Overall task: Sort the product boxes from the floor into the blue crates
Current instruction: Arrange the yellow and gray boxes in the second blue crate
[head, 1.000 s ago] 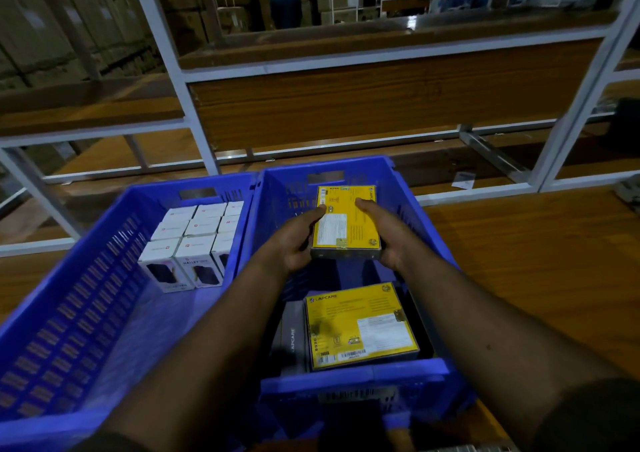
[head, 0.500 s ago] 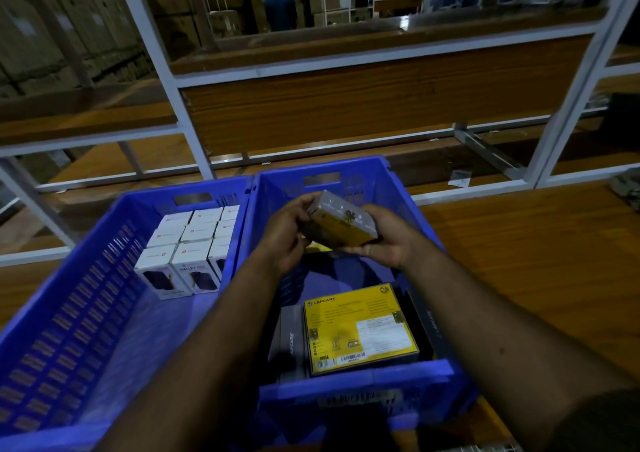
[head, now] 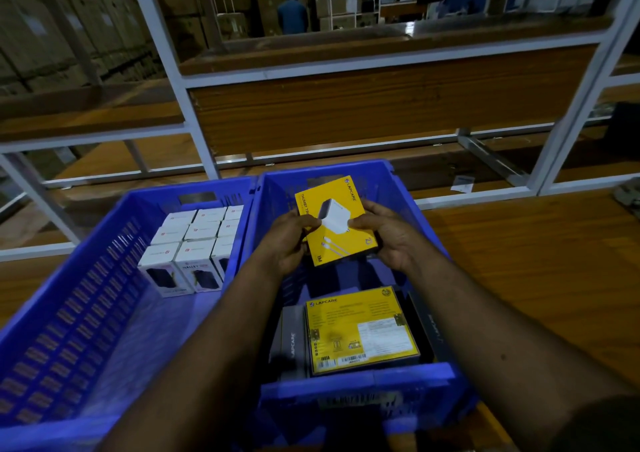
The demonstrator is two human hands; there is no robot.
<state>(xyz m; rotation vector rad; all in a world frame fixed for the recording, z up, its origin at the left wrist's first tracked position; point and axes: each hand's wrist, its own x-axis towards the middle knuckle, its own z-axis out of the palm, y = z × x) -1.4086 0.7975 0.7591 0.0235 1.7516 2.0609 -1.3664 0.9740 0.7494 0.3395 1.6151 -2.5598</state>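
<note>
Two blue crates on a wooden floor (head: 519, 261) by white shelving (head: 194, 105).
Left crate (head: 69, 313) holds white boxes (head: 194, 244); over the right crate (head: 346, 392), left hand (head: 287, 240) and right hand (head: 391, 237) pinch a yellow box (head: 334, 221).

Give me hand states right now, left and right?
Left hand: closed, gripping the yellow box by its left edge.
Right hand: closed, gripping the same box's right edge.

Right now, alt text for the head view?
Both hands, left hand and right hand, hold a yellow charger box face up over the right blue crate, which holds another yellow box. The left blue crate holds white boxes.
</note>
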